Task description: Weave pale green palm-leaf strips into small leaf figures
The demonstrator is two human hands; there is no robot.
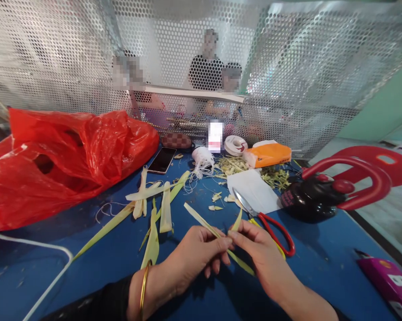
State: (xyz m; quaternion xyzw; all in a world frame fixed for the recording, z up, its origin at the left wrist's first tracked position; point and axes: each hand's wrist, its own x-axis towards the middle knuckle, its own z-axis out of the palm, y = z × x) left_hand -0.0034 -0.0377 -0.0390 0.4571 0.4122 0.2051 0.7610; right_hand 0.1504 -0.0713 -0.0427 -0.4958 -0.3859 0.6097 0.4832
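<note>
- Pale-green strip (200, 217): pinched by left hand (196, 250); right hand (259, 250) grips a leaf tip (237, 221), perhaps the same piece's.
- Scraps (215, 208): some trimming looks done.
- Loose strips (166, 208): look unworked.

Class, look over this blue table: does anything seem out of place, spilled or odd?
Yes, mildly: the white string lies in loose, messy loops rather than neatly wound, and small pale scraps are scattered left of the scissors, like uncollected trimmings. Nothing looks plainly broken.
</note>
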